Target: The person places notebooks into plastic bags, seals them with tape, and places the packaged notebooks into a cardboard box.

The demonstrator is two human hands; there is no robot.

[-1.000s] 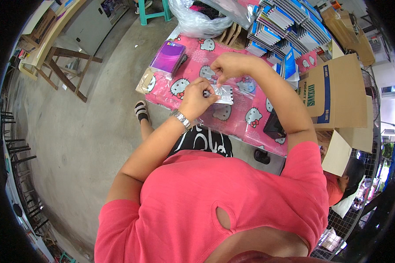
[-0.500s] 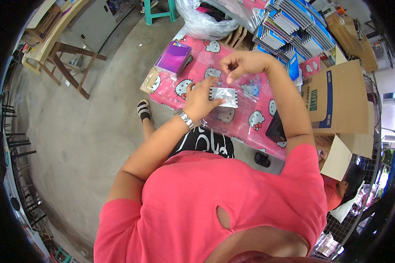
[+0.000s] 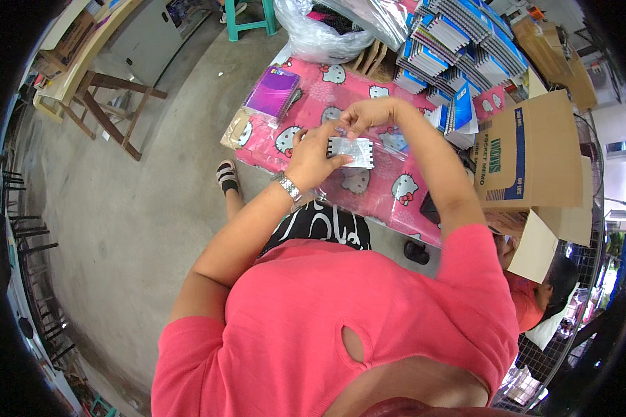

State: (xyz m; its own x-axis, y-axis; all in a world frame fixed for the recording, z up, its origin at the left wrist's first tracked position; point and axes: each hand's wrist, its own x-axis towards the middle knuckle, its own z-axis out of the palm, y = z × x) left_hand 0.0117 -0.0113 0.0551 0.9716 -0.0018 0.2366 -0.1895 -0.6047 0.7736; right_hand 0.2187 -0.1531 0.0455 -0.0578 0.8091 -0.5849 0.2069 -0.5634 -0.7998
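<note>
Small white notepads (image 3: 359, 153) with black spiral binding along the edges lie in front of me, with shiny clear plastic (image 3: 342, 182) around and under them. My left hand (image 3: 313, 158), a silver watch at its wrist, grips them at their left side, thumb over the top. My right hand (image 3: 370, 115) reaches in from the far right, its thumb and forefinger pinched together beside the left fingertips. Whatever is between them is too small to make out. A purple spiral notebook stack (image 3: 270, 94) sits at the table's far left corner.
The table wears a pink cartoon-cat cover (image 3: 389, 208). Blue spiral notebooks (image 3: 459, 52) are piled at the far right, beside a filled clear plastic bag (image 3: 320, 38). An open cardboard box (image 3: 535, 153) stands on the right, with another person (image 3: 528, 299) behind it.
My right hand has come down and left toward my left hand, its fingers closing into a pinch. My left hand has stayed on the notepads.
</note>
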